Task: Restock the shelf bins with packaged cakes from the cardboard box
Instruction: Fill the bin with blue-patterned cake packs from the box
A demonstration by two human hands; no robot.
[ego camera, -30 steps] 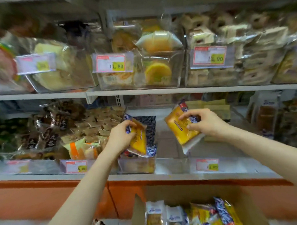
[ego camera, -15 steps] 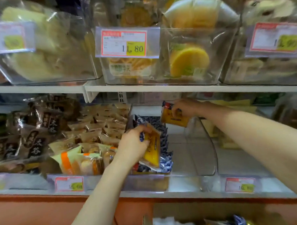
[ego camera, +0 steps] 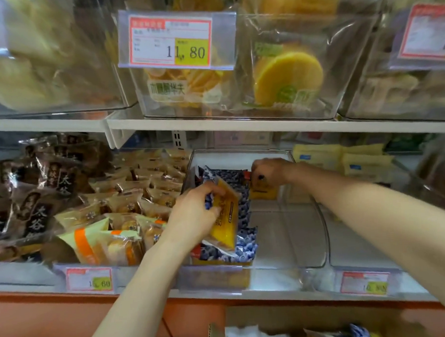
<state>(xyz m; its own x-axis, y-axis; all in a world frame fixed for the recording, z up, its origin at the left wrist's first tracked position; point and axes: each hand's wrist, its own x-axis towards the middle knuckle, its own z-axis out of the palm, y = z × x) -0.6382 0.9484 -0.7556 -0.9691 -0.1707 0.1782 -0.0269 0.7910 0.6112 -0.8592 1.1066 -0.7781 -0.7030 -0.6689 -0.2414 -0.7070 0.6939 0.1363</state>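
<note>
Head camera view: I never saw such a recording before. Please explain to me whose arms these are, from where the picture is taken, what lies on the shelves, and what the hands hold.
There is no machine here. A person wears a camera on the head, so you see that person's own two arms reaching forward to shop shelves. The left hand grips a yellow packaged cake above a row of blue-patterned packs inside a clear bin. The right hand reaches to the back of the same bin and pinches a second yellow pack. The neighbouring bins hold other wrapped pastries, and a price tag hangs on the upper one. At the bottom edge is the cardboard box with more packs.
</note>
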